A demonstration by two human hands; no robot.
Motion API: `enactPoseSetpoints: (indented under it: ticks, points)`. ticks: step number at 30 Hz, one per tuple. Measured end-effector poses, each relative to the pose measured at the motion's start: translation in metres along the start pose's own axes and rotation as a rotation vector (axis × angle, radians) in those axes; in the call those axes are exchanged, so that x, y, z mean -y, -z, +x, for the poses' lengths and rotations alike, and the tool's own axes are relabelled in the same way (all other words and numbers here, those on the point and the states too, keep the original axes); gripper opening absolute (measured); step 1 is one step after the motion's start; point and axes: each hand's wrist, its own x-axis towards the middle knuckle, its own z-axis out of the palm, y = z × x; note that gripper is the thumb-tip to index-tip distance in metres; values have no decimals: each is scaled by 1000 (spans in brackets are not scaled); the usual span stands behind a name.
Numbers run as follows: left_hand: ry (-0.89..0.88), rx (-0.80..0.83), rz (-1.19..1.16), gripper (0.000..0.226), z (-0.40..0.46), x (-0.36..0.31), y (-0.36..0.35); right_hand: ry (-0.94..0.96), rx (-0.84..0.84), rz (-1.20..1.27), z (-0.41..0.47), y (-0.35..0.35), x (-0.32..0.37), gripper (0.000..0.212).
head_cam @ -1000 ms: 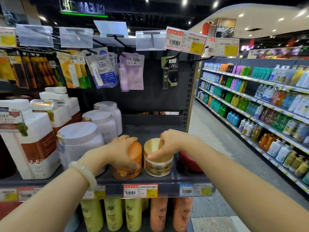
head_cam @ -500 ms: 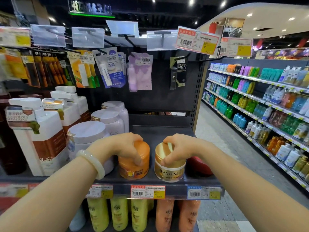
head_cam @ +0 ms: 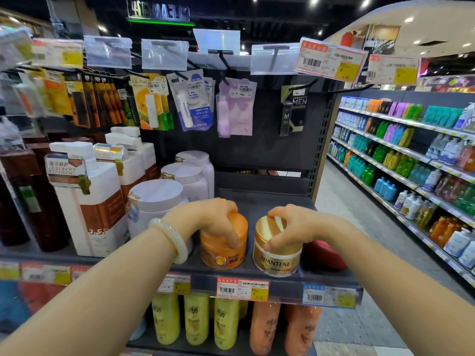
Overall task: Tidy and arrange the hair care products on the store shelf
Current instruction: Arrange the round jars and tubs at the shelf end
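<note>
Right in front of you the dark shelf [head_cam: 257,199] carries everything, so start with its biggest stock. On the left stand three tall white pump bottles [head_cam: 90,201] with brown bands, lined up one behind another, with dark brown bottles [head_cam: 23,196] beside them at the far left; the blur there is too heavy for a fair count of those. Next come three pale lidded tubs [head_cam: 154,201], also in a row running back from the front edge.

Now to the smaller things. Two jars sit side by side at the shelf's front edge, close but apart. Your left hand [head_cam: 205,217] is curled over the top of the orange jar [head_cam: 223,250], fingers wrapped down its right side, with a pale bangle [head_cam: 171,238] on that wrist. Your right hand [head_cam: 290,227] grips the gold lid of the Pantene jar [head_cam: 277,255], thumb on the front rim and fingers bent over the back. Just beside that jar, to its right, lies a red object [head_cam: 323,255], partly hidden by your forearm.

Below the shelf edge you can count three yellow-green bottles [head_cam: 195,319] and two orange bottles [head_cam: 264,327]. On the edge strip itself, the sharpest of the price labels [head_cam: 243,289] sits under the two jars. Above, small carded packets [head_cam: 190,101] hang from hooks on the back panel.
</note>
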Motion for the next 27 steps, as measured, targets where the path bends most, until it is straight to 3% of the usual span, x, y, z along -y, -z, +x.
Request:
enactPoseSetpoints:
  ticks: [5,10,14,19,25,27]
  points:
    - [-18,16,38,96,1,2,-1,16,21,-4,1,1,-6,94]
    - [-230,-87,-50,114,-2,-25,-6,-55,-50,146,-20,32,-51,103]
    - [-256,-98,19,111,4,-58,-20,-215,67,124,-36,27,-87,101]
    - [-227,-129,87,94,15,-75,-27,-195,-99,205,-38,7,-103,82]
    - [-197,-112,76,97,21,-75,-29,-199,-64,177,-36,8,-97,97]
    - [-192,-102,66,101,24,-73,-31,-255,-98,66,-31,8,-94,91]
